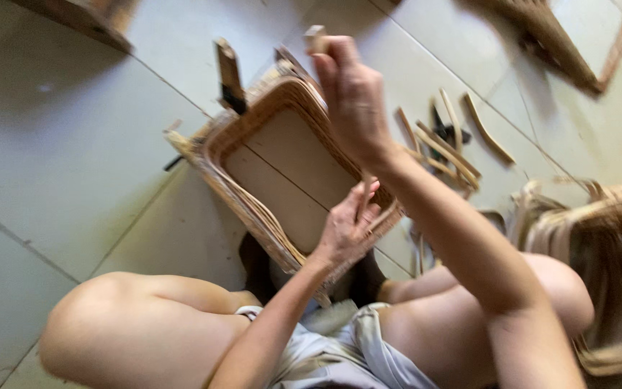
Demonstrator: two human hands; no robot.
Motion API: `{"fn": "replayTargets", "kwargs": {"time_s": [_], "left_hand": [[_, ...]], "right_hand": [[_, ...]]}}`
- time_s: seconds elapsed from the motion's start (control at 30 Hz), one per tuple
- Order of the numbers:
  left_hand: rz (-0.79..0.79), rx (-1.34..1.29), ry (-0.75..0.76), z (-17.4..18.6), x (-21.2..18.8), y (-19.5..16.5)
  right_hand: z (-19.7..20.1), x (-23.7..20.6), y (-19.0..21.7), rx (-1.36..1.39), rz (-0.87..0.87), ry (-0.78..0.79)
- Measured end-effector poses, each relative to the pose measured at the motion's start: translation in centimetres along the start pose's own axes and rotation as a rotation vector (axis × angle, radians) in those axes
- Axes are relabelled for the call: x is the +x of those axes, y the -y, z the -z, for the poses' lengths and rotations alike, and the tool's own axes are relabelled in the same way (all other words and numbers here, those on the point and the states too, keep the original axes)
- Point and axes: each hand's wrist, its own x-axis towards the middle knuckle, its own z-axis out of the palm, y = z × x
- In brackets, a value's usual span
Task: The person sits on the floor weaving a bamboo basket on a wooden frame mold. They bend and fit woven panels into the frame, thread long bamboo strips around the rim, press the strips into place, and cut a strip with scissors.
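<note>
The woven rattan frame (282, 151) is a rectangular piece with rounded corners, made of many thin layered strips, and its middle is open, so the tiled floor (73, 166) shows through it. It stands tilted between the person's knees, with its lower edge near the lap and its upper corner pointing away from the person.

The left hand (347, 227) rests on the lower right edge of the frame. Its grip is closed around the rim, and the fingers also pinch a thin strip (366, 198) there. The right hand (354, 94) is raised above the upper corner of the frame. Its grip is closed into a fist around a small light-coloured piece (316, 37), of which only the end shows above the fingers; I cannot tell what this piece is.

A dark wooden stick (229, 72) stands up behind the upper left side of the frame. On the floor to the right of the frame lies a loose pile of cut rattan pieces (448, 148). At the right edge of the view there is a bundle of pale rattan strips (599, 238), just beside the person's right knee. The picture is blurred.
</note>
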Motion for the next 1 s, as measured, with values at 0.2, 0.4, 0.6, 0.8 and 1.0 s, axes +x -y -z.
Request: {"fn": "replayTargets", "kwargs": {"time_s": [0.2,0.4,0.6,0.8,1.0], "left_hand": [[0.052,-0.046,-0.013,-0.4,-0.8,0.1],[0.023,-0.086,-0.016,-0.8,-0.5,0.9],[0.074,-0.139,0.009,-1.2,-0.6,1.0],[0.166,-0.091,-0.049,-2.3,-0.3,2.7],[0.299,-0.131,-0.079,-1.6,1.4,4.5]], "right_hand": [[-1.6,-2.2,-0.4,-0.034,0.008,0.019],[-1.7,-2.2,-0.7,-0.068,-0.057,0.052],[-2.0,-2.5,-1.9,-0.074,-0.06,0.071],[-4.3,-1.4,-5.9,-0.413,-0.362,0.444],[-9.9,-0.3,-11.1,-0.411,-0.34,0.717]]}}
